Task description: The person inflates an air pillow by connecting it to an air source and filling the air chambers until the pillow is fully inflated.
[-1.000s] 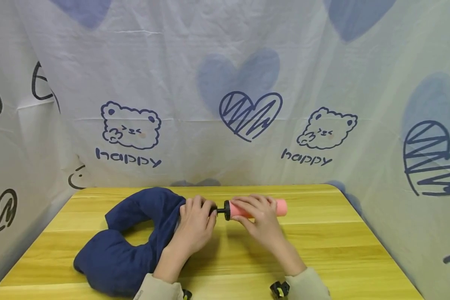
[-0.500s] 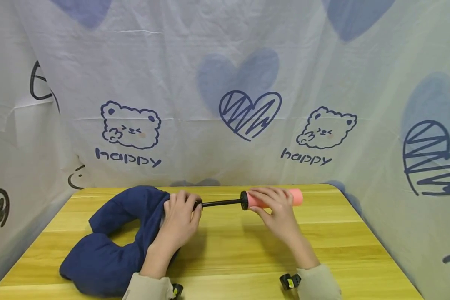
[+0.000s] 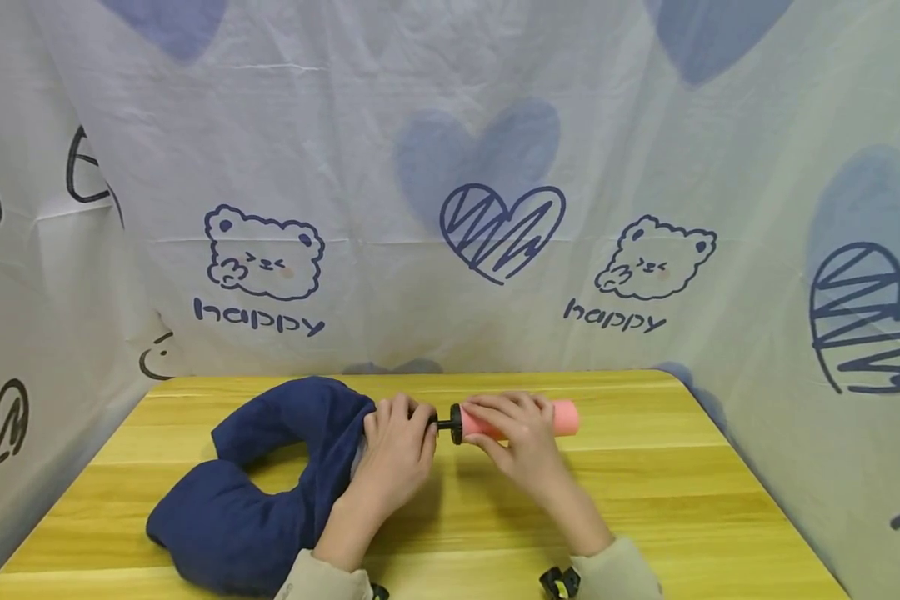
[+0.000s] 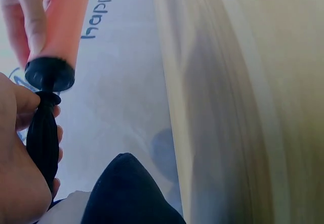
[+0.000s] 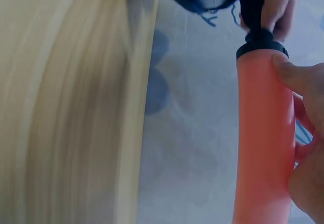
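A navy blue U-shaped neck pillow [image 3: 228,521] lies on the left half of the table. At its right edge my left hand [image 3: 396,457] grips the ribbed black handle [image 4: 42,145] of a hand pump, fingers wrapped round it. The pump's pink barrel [image 3: 567,418] points to the right, held by my right hand [image 3: 523,437] with the thumb near the black end cap [image 5: 260,47]. Only a short piece of the black rod [image 3: 444,424] shows between handle and cap. What joins the pump to the pillow is hidden behind the left hand.
The wood-grain table [image 3: 667,492] has its back edge close to a pale curtain [image 3: 390,275] printed with hearts and bears. More curtain hangs at both sides. Black wrist devices [image 3: 559,582] sit at the sleeves.
Half a second ago the hands stood farther apart with the rod drawn out long. Now they are close together, the rod is pushed in, and the pillow has shifted back right.
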The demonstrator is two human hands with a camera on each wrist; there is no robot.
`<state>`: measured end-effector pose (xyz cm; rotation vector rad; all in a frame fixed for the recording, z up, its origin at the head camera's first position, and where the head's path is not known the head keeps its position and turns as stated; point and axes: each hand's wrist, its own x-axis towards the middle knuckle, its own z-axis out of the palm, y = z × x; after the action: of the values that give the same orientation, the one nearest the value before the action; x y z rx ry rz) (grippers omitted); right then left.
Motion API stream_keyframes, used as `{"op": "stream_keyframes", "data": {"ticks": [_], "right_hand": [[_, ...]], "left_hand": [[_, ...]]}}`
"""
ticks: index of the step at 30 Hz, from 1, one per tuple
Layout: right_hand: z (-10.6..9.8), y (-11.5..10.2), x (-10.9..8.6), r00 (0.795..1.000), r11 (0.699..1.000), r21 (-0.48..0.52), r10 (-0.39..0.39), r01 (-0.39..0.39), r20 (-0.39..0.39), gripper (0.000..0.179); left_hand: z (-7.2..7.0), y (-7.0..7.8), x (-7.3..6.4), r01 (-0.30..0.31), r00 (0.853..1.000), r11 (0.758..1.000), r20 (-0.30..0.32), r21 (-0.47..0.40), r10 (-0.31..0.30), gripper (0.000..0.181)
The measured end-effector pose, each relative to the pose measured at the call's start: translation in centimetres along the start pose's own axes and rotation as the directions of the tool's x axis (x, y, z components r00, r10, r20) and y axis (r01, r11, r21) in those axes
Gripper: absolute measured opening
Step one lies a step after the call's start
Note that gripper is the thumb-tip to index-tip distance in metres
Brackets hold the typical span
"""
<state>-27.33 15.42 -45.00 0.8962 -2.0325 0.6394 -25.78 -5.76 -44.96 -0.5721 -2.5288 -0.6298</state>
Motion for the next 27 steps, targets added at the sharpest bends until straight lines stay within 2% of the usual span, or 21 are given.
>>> {"op": "stream_keyframes", "data": {"ticks": [5,12,23,27], "right_hand": [[0.4,-0.6,0.2,1.0,1.0,-0.002,-0.017,0.017,-0.012,0.044],[0.4,-0.6,0.0,1.0,1.0,0.002,0.016,-0.016,0.01,0.045],[-0.6,0.5,0.0,0.998,0.998,0.029,0.061,-0.061,0.023,0.047],[-1.3,1.1,0.0,0.996,0.996,0.039,0.083,-0.084,0.033,0.047]], "left_hand": [[0.2,0.4,0.0,-0.012,1.0,1.0,0.01,-0.004,0.012,0.013],[0.0,0.3,0.0,-0.009,1.0,1.0,0.024,-0.02,0.009,0.013],[-0.7,-0.7,0.1,-0.015,1.0,0.999,-0.023,-0.041,0.014,0.011],[-1.3,-1.3,0.1,-0.004,1.0,0.999,-0.02,-0.052,0.003,0.012]]}}
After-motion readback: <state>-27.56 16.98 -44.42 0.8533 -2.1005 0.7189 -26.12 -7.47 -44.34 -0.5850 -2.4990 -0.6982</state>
